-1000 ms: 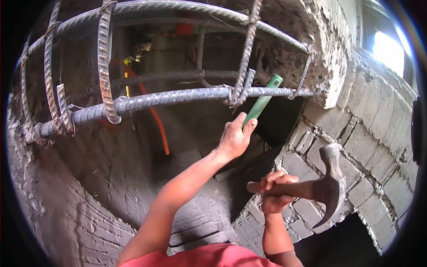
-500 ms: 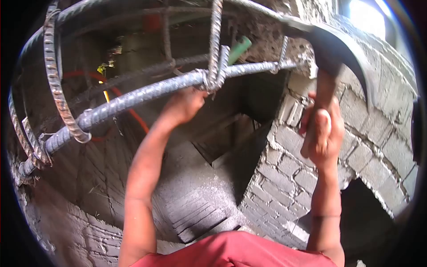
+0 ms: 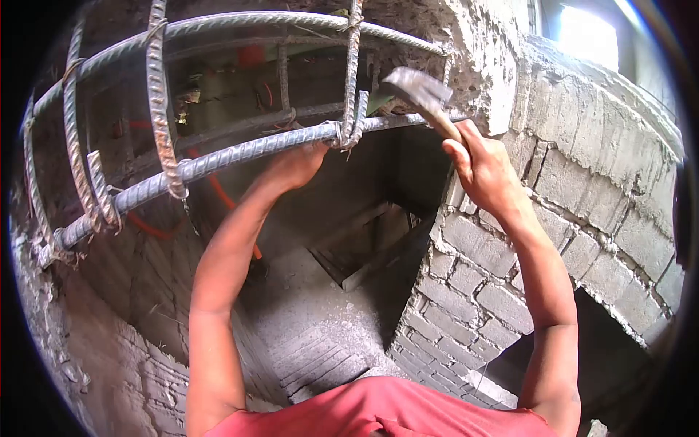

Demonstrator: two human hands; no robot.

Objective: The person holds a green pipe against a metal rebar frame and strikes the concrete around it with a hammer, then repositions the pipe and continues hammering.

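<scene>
My right hand (image 3: 489, 166) is closed around the wooden handle of a claw hammer (image 3: 419, 89). The hammer head, slightly blurred, is up at the steel rebar cage, just right of a vertical stirrup (image 3: 352, 69). My left hand (image 3: 300, 166) is raised under the thick lower rebar (image 3: 251, 148), left of where the stirrup is tied to it. Its fingers look curled, but the bar partly covers them, and what they hold is hidden. Part of a green tube (image 3: 380, 104) shows behind the hammer head.
Several stirrups cross the bars at the left. A rough concrete column (image 3: 502, 58) meets the cage, with a grey block wall (image 3: 473, 240) below and right. An orange hose (image 3: 220, 191) hangs behind the bars. Far below lies a dusty concrete floor (image 3: 291, 291).
The hammer has swung left, from beside the block wall to the rebar joint, with my right hand moving up and left. My left hand stays under the bar while the view shifts slightly.
</scene>
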